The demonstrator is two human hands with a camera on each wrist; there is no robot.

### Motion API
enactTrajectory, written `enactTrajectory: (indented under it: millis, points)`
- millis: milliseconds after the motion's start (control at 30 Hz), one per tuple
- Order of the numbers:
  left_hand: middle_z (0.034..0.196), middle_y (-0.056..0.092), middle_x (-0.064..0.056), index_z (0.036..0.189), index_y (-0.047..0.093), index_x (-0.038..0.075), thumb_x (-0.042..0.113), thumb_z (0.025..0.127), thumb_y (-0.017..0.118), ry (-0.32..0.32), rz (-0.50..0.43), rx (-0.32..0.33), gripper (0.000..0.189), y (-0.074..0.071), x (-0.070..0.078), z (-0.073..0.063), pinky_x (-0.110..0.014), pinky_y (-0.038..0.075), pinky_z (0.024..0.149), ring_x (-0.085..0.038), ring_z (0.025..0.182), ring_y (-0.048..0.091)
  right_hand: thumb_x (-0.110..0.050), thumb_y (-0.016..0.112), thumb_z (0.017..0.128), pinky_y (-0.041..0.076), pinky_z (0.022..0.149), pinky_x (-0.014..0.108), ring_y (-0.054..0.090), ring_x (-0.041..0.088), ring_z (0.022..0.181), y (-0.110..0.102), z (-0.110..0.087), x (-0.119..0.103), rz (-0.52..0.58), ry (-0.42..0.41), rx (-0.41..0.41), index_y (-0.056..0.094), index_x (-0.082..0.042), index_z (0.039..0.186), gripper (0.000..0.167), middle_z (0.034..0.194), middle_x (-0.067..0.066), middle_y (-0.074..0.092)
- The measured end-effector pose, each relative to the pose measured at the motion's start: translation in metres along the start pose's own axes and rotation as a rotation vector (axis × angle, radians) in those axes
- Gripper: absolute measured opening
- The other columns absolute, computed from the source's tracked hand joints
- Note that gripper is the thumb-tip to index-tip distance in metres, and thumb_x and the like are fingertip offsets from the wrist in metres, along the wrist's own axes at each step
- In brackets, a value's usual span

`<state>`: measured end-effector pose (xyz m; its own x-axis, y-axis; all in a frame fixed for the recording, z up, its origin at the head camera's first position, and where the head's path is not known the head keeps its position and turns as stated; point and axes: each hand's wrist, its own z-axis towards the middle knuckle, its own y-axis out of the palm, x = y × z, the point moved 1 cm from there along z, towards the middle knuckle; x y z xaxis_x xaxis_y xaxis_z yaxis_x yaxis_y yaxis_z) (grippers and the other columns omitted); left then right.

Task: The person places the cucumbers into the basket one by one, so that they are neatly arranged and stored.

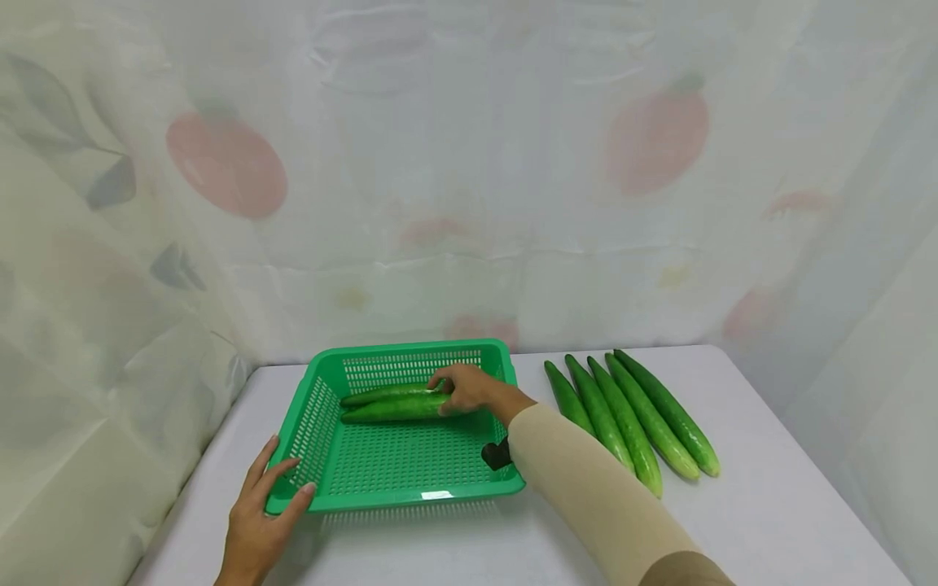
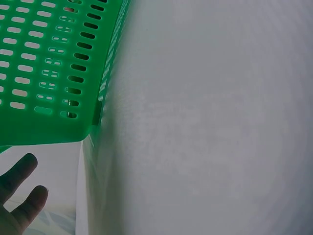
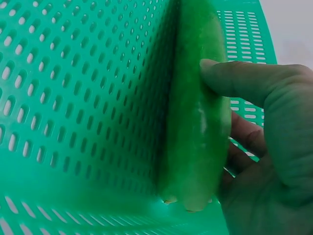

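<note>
A green plastic basket (image 1: pixel 388 498) with slotted walls stands on the white table, two cucumbers lying lengthwise toward its back. My right hand (image 1: pixel 465 389) reaches in from the right and grips the nearer cucumber (image 1: pixel 396 408) close to its right end. In the right wrist view the thumb presses on top of this cucumber (image 3: pixel 198 122), while the other fingers are partly hidden behind it. The farther cucumber (image 1: pixel 381 395) lies right alongside. At the basket's near left corner is my left hand (image 1: pixel 260 517), fingers spread and straight; whether they touch the rim is unclear.
Several more cucumbers (image 1: pixel 626 411) lie side by side, slanted, on the table (image 1: pixel 762 496) to the right of the basket. My right sleeve (image 1: pixel 593 488) partly covers their near ends. A patterned curtain (image 1: pixel 469 179) hangs behind the table and along both sides.
</note>
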<state>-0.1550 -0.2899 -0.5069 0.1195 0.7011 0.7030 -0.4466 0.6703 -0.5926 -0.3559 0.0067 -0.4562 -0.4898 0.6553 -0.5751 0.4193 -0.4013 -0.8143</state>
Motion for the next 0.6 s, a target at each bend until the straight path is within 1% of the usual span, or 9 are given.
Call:
enactTrajectory:
  millis: [67, 167, 233, 300, 400, 500, 600]
  points:
    - [0.155, 0.026, 0.006, 0.125, 0.062, 0.010, 0.024, 0.087, 0.075, -0.001, -0.003, 0.000, 0.043, -0.0005, 0.0004, 0.0001, -0.024, 0.024, 0.104, -0.006, 0.139, 0.020, -0.013, 0.079, 0.082, 0.048, 0.078, 0.033, 0.059, 0.017, 0.098, 0.0002, 0.0003, -0.0004, -0.002, -0.003, -0.001, 0.065, -0.019, 0.124, 0.044, 0.106, 0.003, 0.064]
    - [0.155, 0.025, 0.007, 0.125, 0.061, 0.010, 0.024, 0.087, 0.074, -0.008, -0.012, -0.008, 0.043, -0.0009, 0.0006, 0.0002, -0.034, 0.026, 0.105, -0.007, 0.139, 0.019, -0.012, 0.078, 0.083, 0.049, 0.076, 0.032, 0.059, 0.016, 0.094, 0.0013, 0.0010, -0.0002, 0.011, 0.005, -0.006, 0.063, -0.019, 0.125, 0.045, 0.103, 0.003, 0.064]
    - [0.155, 0.025, 0.006, 0.126, 0.061, 0.010, 0.025, 0.088, 0.074, -0.012, -0.014, -0.014, 0.043, -0.0012, 0.0006, 0.0002, -0.042, 0.026, 0.105, -0.007, 0.139, 0.019, -0.011, 0.077, 0.084, 0.049, 0.076, 0.032, 0.059, 0.015, 0.094, 0.0020, 0.0014, 0.0004, 0.022, 0.013, -0.009, 0.063, -0.019, 0.126, 0.045, 0.104, 0.003, 0.064]
    - [0.155, 0.024, 0.006, 0.126, 0.061, 0.010, 0.025, 0.088, 0.073, -0.015, -0.016, -0.017, 0.043, -0.0013, 0.0005, 0.0001, -0.045, 0.026, 0.105, -0.007, 0.139, 0.019, -0.012, 0.076, 0.085, 0.049, 0.076, 0.032, 0.059, 0.016, 0.095, 0.0024, 0.0016, 0.0008, 0.034, 0.018, -0.011, 0.062, -0.020, 0.127, 0.045, 0.104, 0.002, 0.064]
    - [0.155, 0.025, 0.005, 0.126, 0.061, 0.010, 0.025, 0.088, 0.074, -0.012, -0.013, -0.013, 0.042, -0.0016, 0.0003, -0.0002, -0.039, 0.026, 0.106, -0.006, 0.139, 0.019, -0.013, 0.076, 0.085, 0.048, 0.077, 0.032, 0.059, 0.016, 0.098, 0.0021, 0.0017, 0.0013, 0.044, 0.010, -0.012, 0.061, -0.019, 0.128, 0.046, 0.106, 0.003, 0.064]
    - [0.155, 0.025, 0.005, 0.125, 0.061, 0.010, 0.026, 0.088, 0.074, -0.013, -0.011, -0.010, 0.043, -0.0014, -0.0002, -0.0005, -0.035, 0.025, 0.106, -0.005, 0.139, 0.019, -0.014, 0.075, 0.086, 0.049, 0.077, 0.032, 0.059, 0.016, 0.099, 0.0010, 0.0012, 0.0015, 0.084, -0.005, -0.009, 0.059, -0.017, 0.130, 0.047, 0.108, 0.004, 0.064]
    - [0.155, 0.025, 0.006, 0.125, 0.061, 0.010, 0.028, 0.088, 0.074, -0.018, -0.012, -0.012, 0.043, -0.0007, -0.0012, -0.0001, -0.041, 0.026, 0.106, -0.005, 0.139, 0.018, -0.015, 0.074, 0.087, 0.049, 0.076, 0.033, 0.059, 0.017, 0.097, -0.0014, -0.0003, 0.0012, 0.143, -0.030, 0.009, 0.059, -0.016, 0.131, 0.048, 0.107, 0.005, 0.065]
